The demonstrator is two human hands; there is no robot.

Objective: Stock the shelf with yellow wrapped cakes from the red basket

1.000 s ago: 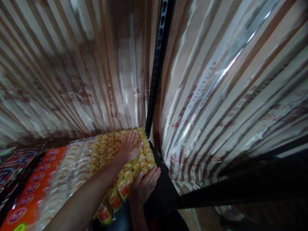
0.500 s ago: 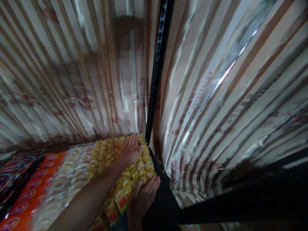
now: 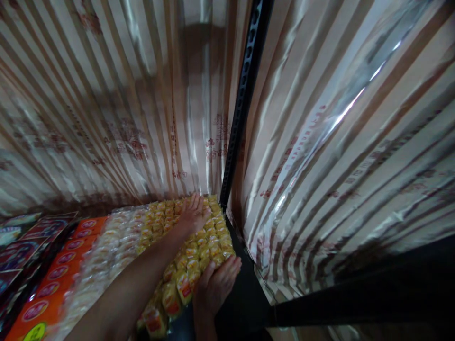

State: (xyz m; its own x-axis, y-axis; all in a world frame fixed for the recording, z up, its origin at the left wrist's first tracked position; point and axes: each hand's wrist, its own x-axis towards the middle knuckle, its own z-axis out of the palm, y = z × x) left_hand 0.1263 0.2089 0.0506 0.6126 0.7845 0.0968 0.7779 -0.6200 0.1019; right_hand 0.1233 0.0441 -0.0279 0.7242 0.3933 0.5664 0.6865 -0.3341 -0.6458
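Rows of small yellow-wrapped packets (image 3: 209, 244) lie packed together on a dark shelf (image 3: 243, 284), reaching back to the corner post. My left hand (image 3: 193, 215) rests flat on top of them near the back, fingers stretched out. At the near right corner of the block, my right hand (image 3: 218, 282) lies against the packets' edge with its fingers extended and palm turned toward them. Neither hand is closed around a packet. My left forearm crosses over and hides part of the rows.
Left of the yellow packets are clear-wrapped pale packets (image 3: 117, 232), an orange strip of packages (image 3: 59, 270) and dark printed packages (image 3: 30, 251). A black perforated post (image 3: 245, 90) rises at the corner. Pleated printed sheeting (image 3: 305, 142) hangs behind and to the right.
The view has shifted slightly, so the scene sits a little further right. Both hands stay on the yellow packets, with little visible movement against them.
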